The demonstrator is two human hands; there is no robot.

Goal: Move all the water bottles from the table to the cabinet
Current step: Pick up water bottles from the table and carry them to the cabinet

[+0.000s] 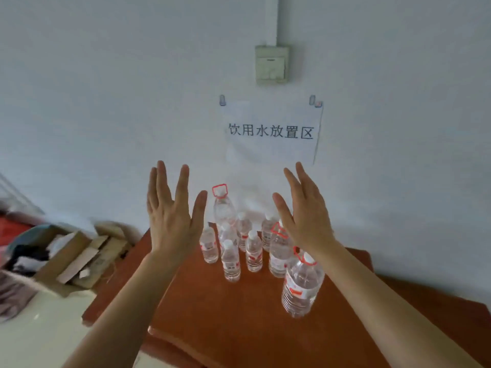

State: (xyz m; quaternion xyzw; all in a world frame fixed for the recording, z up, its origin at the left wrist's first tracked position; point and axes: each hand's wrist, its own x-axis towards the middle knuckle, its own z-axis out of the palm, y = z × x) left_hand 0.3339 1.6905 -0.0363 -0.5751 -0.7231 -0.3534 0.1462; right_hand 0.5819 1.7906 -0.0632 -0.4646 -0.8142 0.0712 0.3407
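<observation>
- Raising the left grip (170,217) in front of the white wall (106,102), fingers straight and spread, back of the hand to the camera, holding nothing
- Lifting the right grip (303,216) beside it at about the same height, fingers straight and close together, likewise open and empty, well apart from the left
- Showing the water bottles (230,258) standing upright in a tight cluster toward the back of the reddish-brown tabletop (225,322), close to the wall, lower in the picture than both grips
- Picking out three larger bottles with red carry rings among the small ones: the tall rear bottle (223,208) between the two grips, the middle bottle (279,251) partly hidden behind the right wrist, the nearest bottle (301,285) just beside the right forearm
- Taking in a paper sign (271,131) with Chinese characters pinned above the bottles, a wall switch (271,65) higher up, and an open cardboard box (71,258) of clutter lying on the floor at left
</observation>
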